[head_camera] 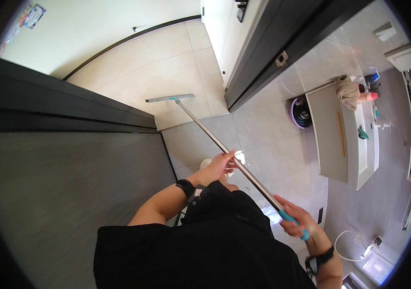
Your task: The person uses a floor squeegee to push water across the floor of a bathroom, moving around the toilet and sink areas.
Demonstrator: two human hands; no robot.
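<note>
A long-handled floor squeegee (209,134) slants across the view, with a metal pole and a teal grip at its near end. My right hand (295,218) is wrapped around that teal grip. Farther up the pole, my left hand (223,164) holds the metal shaft with the thumb along it. The squeegee's wide blade head (169,98) is over the beige tiles (147,77) just beyond the doorway threshold. From this angle I cannot tell whether the blade touches the floor. Both wrists wear black bands.
Dark door frame posts (119,106) flank the doorway, with an open white door (223,36) beyond. Right of me, a white vanity with a basin (366,159) juts out beside a purple-rimmed bucket (292,113). A beige towel (346,93) hangs over its edge. Grey tiles (270,133) lie underfoot.
</note>
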